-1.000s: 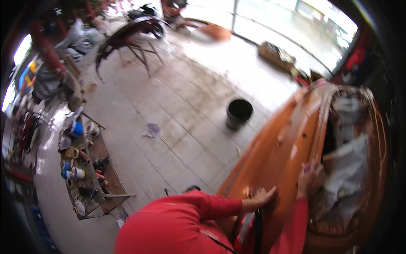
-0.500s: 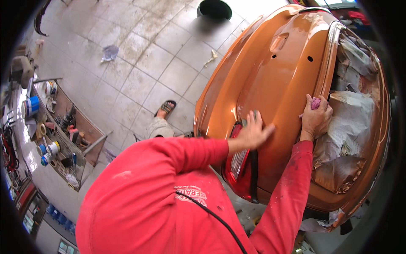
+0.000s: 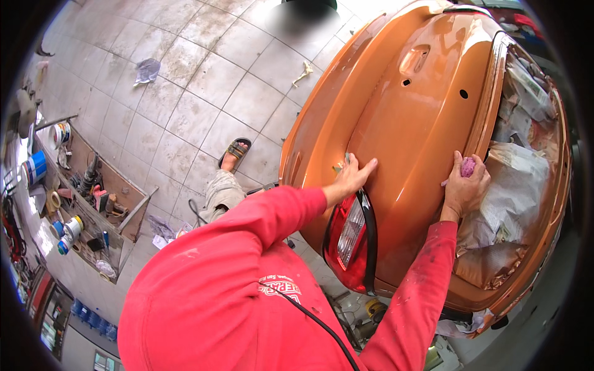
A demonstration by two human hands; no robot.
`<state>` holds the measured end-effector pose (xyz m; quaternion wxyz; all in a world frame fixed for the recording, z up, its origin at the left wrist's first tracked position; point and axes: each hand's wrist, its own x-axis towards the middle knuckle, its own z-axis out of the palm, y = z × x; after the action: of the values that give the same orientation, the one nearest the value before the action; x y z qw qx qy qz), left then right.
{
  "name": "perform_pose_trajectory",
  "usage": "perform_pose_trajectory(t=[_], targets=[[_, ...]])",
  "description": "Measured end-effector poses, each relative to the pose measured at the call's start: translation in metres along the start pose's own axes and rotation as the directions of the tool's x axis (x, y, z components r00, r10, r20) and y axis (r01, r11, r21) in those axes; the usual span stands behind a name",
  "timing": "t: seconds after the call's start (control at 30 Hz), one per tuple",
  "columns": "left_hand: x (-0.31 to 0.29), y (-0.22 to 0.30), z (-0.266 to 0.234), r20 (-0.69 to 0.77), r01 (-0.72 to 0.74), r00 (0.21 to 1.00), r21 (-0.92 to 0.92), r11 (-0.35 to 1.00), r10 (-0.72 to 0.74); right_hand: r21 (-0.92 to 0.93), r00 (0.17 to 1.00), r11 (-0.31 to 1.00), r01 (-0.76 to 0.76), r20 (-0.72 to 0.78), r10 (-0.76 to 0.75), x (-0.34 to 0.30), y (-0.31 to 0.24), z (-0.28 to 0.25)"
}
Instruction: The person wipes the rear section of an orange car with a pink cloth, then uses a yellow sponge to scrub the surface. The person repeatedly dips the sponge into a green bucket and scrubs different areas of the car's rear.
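Observation:
An orange car body (image 3: 396, 136) lies before me, its rear panel with a square and a round hole. On its left part is my left hand (image 3: 351, 178), just above the red and clear tail light (image 3: 351, 232); a small grey-green piece (image 3: 338, 166) shows at its fingers, its kind unclear. The thumb stands apart. Further right, my right hand (image 3: 465, 193) rests at the edge of the window opening, fingers closed round a crumpled pink-purple wad (image 3: 468, 167), perhaps cloth. Paper and plastic masking sheets (image 3: 510, 188) cover the opening beside it.
A wooden tool trolley (image 3: 117, 185) with cans, tape and tools stands at left. Plastic scraps (image 3: 147, 71) lie on the tiled floor (image 3: 192, 117). A dark round tub (image 3: 309, 7) is at the top. My sandalled foot (image 3: 234, 153) is left of the car; a black cord (image 3: 309, 312) crosses my red sleeve and chest.
My left hand has slid left and slightly up on the panel, off its middle to above the tail light. The right hand keeps its wad near the same spot. The view has shifted a little.

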<state>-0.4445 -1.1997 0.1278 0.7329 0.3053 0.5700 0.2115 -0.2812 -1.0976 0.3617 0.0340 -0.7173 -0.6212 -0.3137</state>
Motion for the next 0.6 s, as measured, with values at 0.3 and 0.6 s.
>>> perform_pose_trajectory(t=[0.3, 0.6], targets=[[-0.023, -0.02, -0.002, 0.003, -0.128, 0.992, -0.11, 0.986, 0.129, 0.032, 0.994, 0.995, 0.098, -0.042, -0.096, 0.001, -0.001, 0.001], [0.01, -0.016, -0.005, -0.04, -0.235, 0.972, -0.229, 0.945, 0.232, -0.041, 0.992, 0.991, 0.124, -0.02, -0.125, 0.006, 0.003, -0.006]])
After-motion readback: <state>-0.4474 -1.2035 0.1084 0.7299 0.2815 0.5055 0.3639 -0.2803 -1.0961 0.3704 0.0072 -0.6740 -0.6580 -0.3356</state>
